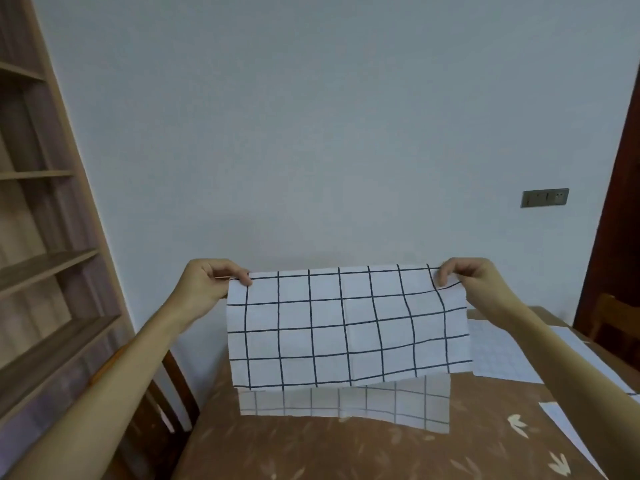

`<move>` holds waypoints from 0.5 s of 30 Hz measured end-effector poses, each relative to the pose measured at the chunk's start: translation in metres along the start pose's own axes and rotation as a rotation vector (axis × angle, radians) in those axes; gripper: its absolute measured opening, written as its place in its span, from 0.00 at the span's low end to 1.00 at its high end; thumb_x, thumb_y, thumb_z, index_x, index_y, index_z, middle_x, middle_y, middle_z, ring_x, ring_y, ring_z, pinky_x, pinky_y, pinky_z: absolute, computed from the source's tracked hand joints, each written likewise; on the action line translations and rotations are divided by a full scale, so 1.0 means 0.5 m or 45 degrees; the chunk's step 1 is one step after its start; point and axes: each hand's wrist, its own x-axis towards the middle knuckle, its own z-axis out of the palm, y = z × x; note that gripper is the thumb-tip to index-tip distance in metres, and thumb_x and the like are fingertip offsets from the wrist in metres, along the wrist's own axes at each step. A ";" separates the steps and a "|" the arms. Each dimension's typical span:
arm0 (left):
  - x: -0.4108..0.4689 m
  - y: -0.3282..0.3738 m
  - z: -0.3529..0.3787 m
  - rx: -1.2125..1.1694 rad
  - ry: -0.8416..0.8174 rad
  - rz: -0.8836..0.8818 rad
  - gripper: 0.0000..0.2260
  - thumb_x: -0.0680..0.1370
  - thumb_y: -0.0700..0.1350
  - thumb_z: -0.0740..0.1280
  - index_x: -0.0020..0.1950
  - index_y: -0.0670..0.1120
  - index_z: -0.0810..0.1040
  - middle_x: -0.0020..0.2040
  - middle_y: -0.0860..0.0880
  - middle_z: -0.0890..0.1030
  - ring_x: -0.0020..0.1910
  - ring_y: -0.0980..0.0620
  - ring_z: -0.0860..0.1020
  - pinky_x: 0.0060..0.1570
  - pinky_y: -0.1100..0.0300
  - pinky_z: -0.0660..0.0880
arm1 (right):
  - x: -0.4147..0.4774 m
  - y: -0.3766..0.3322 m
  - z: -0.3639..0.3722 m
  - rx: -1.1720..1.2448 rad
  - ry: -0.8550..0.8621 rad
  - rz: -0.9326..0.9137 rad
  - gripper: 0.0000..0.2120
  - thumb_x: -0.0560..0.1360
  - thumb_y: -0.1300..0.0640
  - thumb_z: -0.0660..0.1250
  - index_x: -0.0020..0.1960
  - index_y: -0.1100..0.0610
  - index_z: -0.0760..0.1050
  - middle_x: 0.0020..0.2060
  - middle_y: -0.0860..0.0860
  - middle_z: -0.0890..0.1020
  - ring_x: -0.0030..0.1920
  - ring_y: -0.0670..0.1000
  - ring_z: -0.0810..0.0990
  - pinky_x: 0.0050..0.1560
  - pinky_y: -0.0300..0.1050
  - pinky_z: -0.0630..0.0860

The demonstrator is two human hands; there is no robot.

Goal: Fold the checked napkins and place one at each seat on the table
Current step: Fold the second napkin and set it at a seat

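From the head camera, I hold one checked napkin (pixel 346 327) up in the air over the far end of the table (pixel 311 452), stretched wide between my hands. My left hand (pixel 216 277) pinches the top left corner between thumb and curled fingers, and my right hand (pixel 460 273) pinches the top right corner the same way. The cloth hangs doubled: the near layer ends above the table, while the far layer drops lower, with its bottom edge at or just on the tablecloth; I cannot tell if it touches

That mismatch is my main worry. If I lay it down as it hangs, the two edges will not meet and the fold will come out crooked. The right side already ripples, so my pull looks uneven, which could skew the crease. Each pinch has to hold two layers, and if one slides out, the fold opens. Lowering too fast could bunch the longer layer under the rest

A pale gridded cloth (pixel 498 355) lies flat just to the right, near my right forearm, and a careless sweep could drag it. A wooden chair (pixel 166 393) stands at the left corner
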 end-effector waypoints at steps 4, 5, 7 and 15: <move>0.008 0.004 -0.010 -0.016 0.008 0.030 0.07 0.73 0.27 0.70 0.46 0.37 0.84 0.45 0.55 0.88 0.47 0.58 0.85 0.44 0.69 0.79 | 0.002 -0.036 -0.009 -0.005 -0.104 -0.004 0.23 0.74 0.80 0.56 0.42 0.62 0.86 0.45 0.46 0.88 0.51 0.42 0.85 0.52 0.30 0.76; 0.010 0.006 -0.011 -0.004 0.006 0.026 0.07 0.74 0.27 0.70 0.47 0.37 0.84 0.46 0.55 0.87 0.47 0.59 0.85 0.44 0.70 0.79 | -0.001 -0.046 -0.011 0.003 -0.154 -0.006 0.22 0.75 0.78 0.57 0.46 0.60 0.87 0.48 0.46 0.88 0.54 0.41 0.84 0.54 0.31 0.76; 0.015 0.006 -0.014 0.070 -0.023 -0.005 0.09 0.74 0.27 0.69 0.49 0.37 0.84 0.47 0.54 0.87 0.47 0.62 0.84 0.45 0.71 0.79 | -0.007 -0.058 -0.011 0.068 -0.186 0.018 0.20 0.78 0.73 0.58 0.50 0.59 0.87 0.51 0.47 0.88 0.57 0.42 0.83 0.57 0.35 0.77; 0.028 0.035 0.066 0.171 -0.114 -0.001 0.22 0.74 0.20 0.56 0.55 0.40 0.80 0.51 0.44 0.84 0.45 0.64 0.83 0.57 0.59 0.78 | -0.005 -0.119 0.068 0.118 -0.050 -0.179 0.11 0.73 0.67 0.74 0.45 0.51 0.85 0.45 0.48 0.88 0.44 0.47 0.85 0.57 0.50 0.81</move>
